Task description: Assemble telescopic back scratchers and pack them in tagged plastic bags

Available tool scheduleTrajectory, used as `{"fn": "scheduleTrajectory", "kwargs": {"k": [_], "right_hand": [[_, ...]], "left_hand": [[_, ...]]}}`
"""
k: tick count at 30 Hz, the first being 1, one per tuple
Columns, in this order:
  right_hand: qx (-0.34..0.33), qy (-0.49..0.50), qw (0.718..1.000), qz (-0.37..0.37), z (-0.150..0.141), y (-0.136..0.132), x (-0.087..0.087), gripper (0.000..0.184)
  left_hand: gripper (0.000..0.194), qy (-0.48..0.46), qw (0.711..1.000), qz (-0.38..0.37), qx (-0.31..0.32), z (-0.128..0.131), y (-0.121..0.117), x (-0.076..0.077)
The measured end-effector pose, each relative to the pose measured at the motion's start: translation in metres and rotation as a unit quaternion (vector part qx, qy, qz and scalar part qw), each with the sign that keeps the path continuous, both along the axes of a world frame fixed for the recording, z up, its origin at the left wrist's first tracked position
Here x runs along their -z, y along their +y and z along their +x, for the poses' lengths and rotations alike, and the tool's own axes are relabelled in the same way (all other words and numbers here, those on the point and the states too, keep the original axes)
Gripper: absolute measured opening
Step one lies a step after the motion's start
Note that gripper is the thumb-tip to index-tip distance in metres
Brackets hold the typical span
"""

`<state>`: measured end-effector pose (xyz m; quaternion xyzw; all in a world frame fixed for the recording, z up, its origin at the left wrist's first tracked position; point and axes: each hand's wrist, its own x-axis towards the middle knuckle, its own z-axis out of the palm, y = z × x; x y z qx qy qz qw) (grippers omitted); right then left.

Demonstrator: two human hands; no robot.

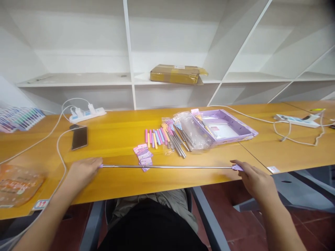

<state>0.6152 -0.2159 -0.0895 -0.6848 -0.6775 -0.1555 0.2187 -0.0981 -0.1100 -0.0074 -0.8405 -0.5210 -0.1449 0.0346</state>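
Note:
A telescopic back scratcher [167, 167], drawn out long, stretches level across the front of the table between my two hands. My left hand [85, 170] is closed around one end, with a bit of purple showing at the fingers. At the other end, my right hand [252, 176] grips a purple end piece. Behind the rod lie several more back scratchers [179, 139] with claw-shaped heads in purple, pink, orange and blue. Beside them is a row of coloured handle sleeves [154, 137]. Small printed cards [143, 155] are fanned out just behind the rod.
A purple tray [227, 137] with clear plastic bags [193, 129] stands right of centre. A phone [79, 137], a power strip [89, 114] and white cables lie left; another power strip [297, 120] is right. An orange package [19, 184] lies front left. A taped cardboard box [175, 74] sits on the shelf.

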Motion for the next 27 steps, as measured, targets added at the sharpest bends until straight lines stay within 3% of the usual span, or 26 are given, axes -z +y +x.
{"fn": "scheduleTrajectory", "kwargs": {"k": [3,6,9,12,17,22,27], "right_hand": [[0.04,0.046,0.998,-0.032,-0.002,0.002,0.016,0.042],[0.075,0.106,0.99,-0.051,0.006,0.004,0.023,0.04],[0.1,0.155,0.982,-0.048,0.01,0.002,0.026,0.037],[0.137,0.185,0.973,-0.011,0.002,-0.002,0.025,0.036],[0.091,0.152,0.984,0.021,-0.019,-0.011,0.018,0.037],[0.119,0.15,0.982,-0.004,-0.033,-0.015,0.015,0.035],[0.1,0.103,0.989,0.027,-0.034,-0.012,0.017,0.029]], "left_hand": [[0.028,0.072,0.997,0.005,-0.024,0.003,0.001,0.004],[0.033,0.067,0.997,-0.026,-0.03,0.0,-0.002,0.003],[0.041,0.033,0.998,-0.049,0.014,-0.002,-0.008,0.001],[0.042,0.049,0.997,-0.026,0.048,-0.003,-0.014,0.001],[0.042,0.062,0.998,0.016,0.028,-0.017,-0.019,0.007],[0.04,0.051,0.999,-0.006,0.003,-0.031,-0.023,0.014],[0.043,0.04,0.999,-0.012,0.002,-0.029,-0.027,0.023]]}}
